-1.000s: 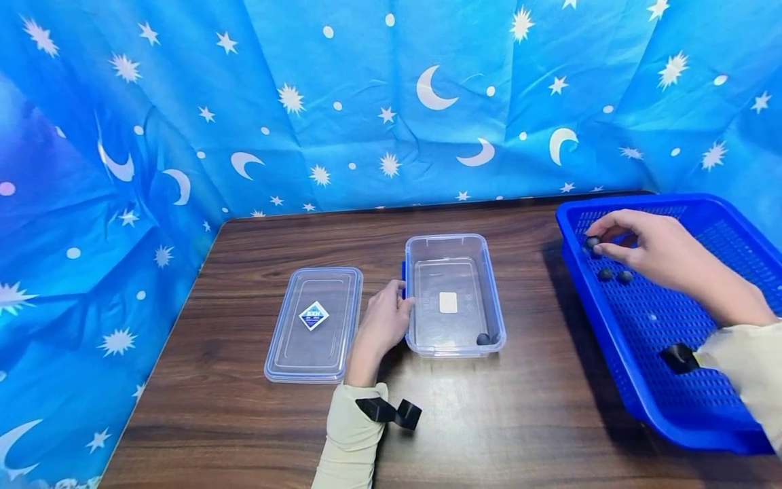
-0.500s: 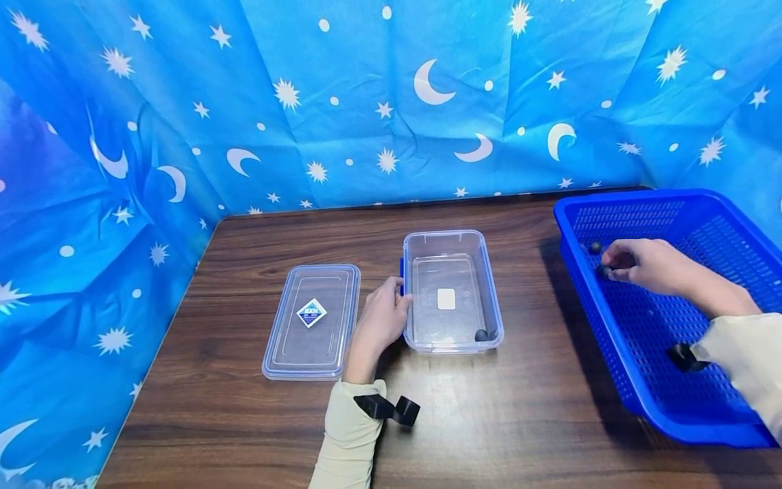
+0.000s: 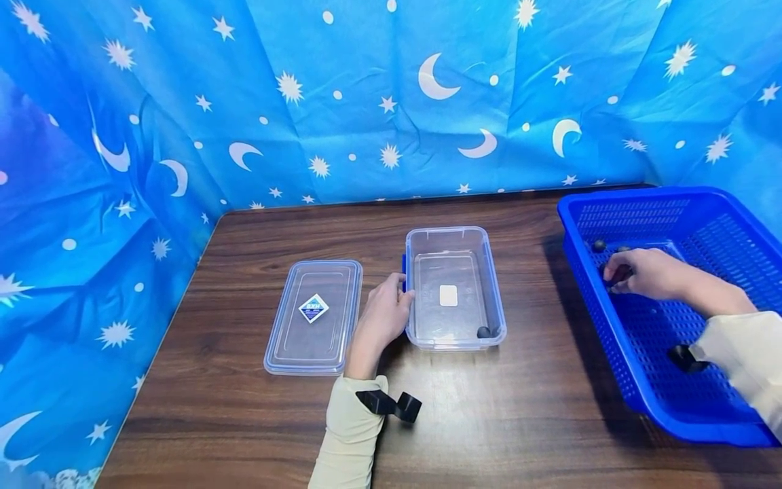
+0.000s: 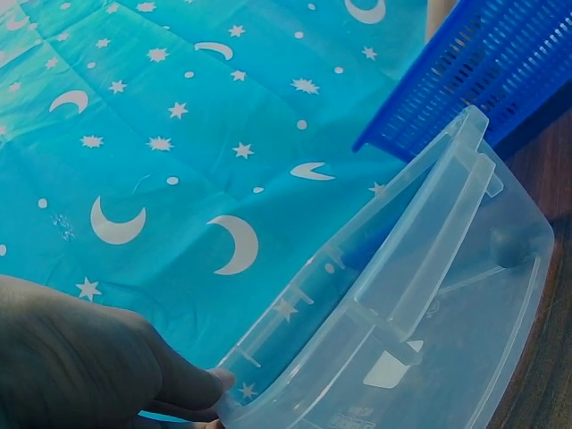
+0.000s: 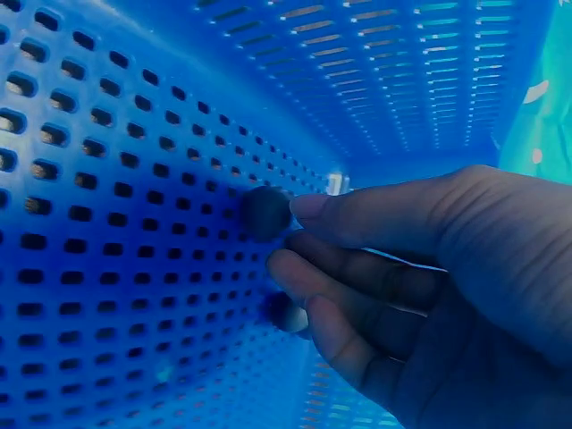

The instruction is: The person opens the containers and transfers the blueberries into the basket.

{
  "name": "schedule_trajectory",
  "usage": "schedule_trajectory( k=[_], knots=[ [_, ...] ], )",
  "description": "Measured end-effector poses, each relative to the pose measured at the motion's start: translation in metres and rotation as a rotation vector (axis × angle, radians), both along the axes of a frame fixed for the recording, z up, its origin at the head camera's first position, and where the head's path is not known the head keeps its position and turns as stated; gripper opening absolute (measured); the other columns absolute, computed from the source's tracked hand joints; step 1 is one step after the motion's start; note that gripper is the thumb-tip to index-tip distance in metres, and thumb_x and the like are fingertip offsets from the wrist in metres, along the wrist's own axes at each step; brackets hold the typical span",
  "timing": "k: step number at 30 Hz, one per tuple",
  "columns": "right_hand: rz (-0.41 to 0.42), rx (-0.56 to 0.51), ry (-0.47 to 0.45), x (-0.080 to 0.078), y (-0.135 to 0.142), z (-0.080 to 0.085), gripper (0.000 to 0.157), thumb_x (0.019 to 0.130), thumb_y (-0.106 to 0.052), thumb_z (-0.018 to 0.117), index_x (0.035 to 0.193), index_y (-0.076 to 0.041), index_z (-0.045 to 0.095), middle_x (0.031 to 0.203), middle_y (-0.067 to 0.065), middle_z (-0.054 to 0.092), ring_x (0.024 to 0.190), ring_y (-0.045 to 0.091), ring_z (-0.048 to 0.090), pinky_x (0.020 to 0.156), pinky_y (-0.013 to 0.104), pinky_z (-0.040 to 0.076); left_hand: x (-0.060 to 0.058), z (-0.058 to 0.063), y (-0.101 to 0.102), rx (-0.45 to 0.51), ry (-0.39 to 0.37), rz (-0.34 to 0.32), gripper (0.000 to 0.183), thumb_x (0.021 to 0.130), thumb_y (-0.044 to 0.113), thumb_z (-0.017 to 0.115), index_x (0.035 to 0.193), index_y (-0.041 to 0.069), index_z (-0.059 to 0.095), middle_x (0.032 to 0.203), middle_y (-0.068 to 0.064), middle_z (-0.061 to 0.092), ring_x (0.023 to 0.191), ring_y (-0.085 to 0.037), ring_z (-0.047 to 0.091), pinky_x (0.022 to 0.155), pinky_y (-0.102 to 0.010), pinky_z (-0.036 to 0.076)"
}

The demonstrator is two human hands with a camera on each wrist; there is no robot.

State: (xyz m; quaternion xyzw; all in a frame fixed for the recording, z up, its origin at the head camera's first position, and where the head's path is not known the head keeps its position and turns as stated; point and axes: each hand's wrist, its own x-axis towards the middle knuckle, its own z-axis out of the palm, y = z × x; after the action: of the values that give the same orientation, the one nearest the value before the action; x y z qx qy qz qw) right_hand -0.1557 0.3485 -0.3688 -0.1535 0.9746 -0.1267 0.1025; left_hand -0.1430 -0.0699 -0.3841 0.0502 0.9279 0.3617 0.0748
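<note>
A clear plastic food container (image 3: 449,272) stands without its lid mid-table, with a small dark ball (image 3: 484,332) in its near right corner. My left hand (image 3: 381,316) holds the container's left side near the blue latch; in the left wrist view the fingertips meet its rim. Inside the blue basket (image 3: 641,401), my right hand (image 3: 654,275) reaches low along the left wall. The right wrist view has one dark ball (image 5: 266,214) just beyond the thumb tip and another dark ball (image 5: 288,313) partly behind the fingers. A gap shows between thumb and fingers.
The clear lid (image 3: 314,339), edged in blue with a diamond sticker, lies flat left of the container. More dark balls (image 3: 599,246) sit at the basket's far left. A blue star-and-moon cloth (image 3: 366,102) hangs behind the wooden table (image 3: 464,421).
My right hand has moved nearer and lower in the basket, leaving the ball it was touching near the far left corner. Another ball has shifted farther back. The left hand keeps its place.
</note>
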Motion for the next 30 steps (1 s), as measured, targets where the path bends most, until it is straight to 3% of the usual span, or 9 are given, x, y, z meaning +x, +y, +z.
schedule_trajectory(
  k=[11, 17, 24, 30],
  knots=[
    [-0.044, 0.006, 0.046, -0.001, -0.007, 0.035, 0.011, 0.081, 0.002, 0.067, 0.092, -0.002, 0.065, 0.084, 0.004, 0.068, 0.078, 0.02, 0.061, 0.068, 0.04, 0.049, 0.0, 0.001, -0.001, 0.007, 0.005, -0.005, 0.039, 0.098, 0.019, 0.051, 0.134, 0.002, 0.049, 0.081, -0.004, 0.056, 0.077, -0.02, 0.053, 0.071, -0.034, 0.046],
    [-0.052, -0.031, 0.154, -0.003, -0.018, 0.047, 0.014, 0.083, 0.003, 0.066, 0.095, -0.002, 0.066, 0.087, 0.007, 0.068, 0.081, 0.026, 0.063, 0.073, 0.047, 0.048, -0.001, -0.001, -0.001, 0.006, -0.007, -0.006, 0.04, 0.099, 0.019, 0.051, 0.135, 0.002, 0.049, 0.081, -0.004, 0.056, 0.076, -0.019, 0.053, 0.071, -0.034, 0.045],
    [-0.08, -0.107, 0.151, -0.003, -0.054, 0.067, 0.02, 0.087, -0.002, 0.065, 0.107, -0.001, 0.063, 0.1, 0.017, 0.067, 0.094, 0.035, 0.062, 0.083, 0.057, 0.047, -0.001, -0.001, -0.001, 0.01, 0.0, -0.006, 0.04, 0.099, 0.019, 0.051, 0.134, 0.002, 0.049, 0.081, -0.004, 0.056, 0.075, -0.019, 0.052, 0.069, -0.033, 0.045],
    [-0.004, -0.127, 0.195, -0.004, -0.087, 0.078, 0.02, 0.085, -0.001, 0.068, 0.104, -0.005, 0.065, 0.1, 0.013, 0.069, 0.094, 0.032, 0.064, 0.079, 0.051, 0.05, 0.0, 0.0, -0.001, 0.016, 0.008, -0.007, 0.038, 0.098, 0.018, 0.052, 0.133, 0.002, 0.05, 0.084, -0.005, 0.059, 0.08, -0.021, 0.056, 0.074, -0.036, 0.047]
  ],
)
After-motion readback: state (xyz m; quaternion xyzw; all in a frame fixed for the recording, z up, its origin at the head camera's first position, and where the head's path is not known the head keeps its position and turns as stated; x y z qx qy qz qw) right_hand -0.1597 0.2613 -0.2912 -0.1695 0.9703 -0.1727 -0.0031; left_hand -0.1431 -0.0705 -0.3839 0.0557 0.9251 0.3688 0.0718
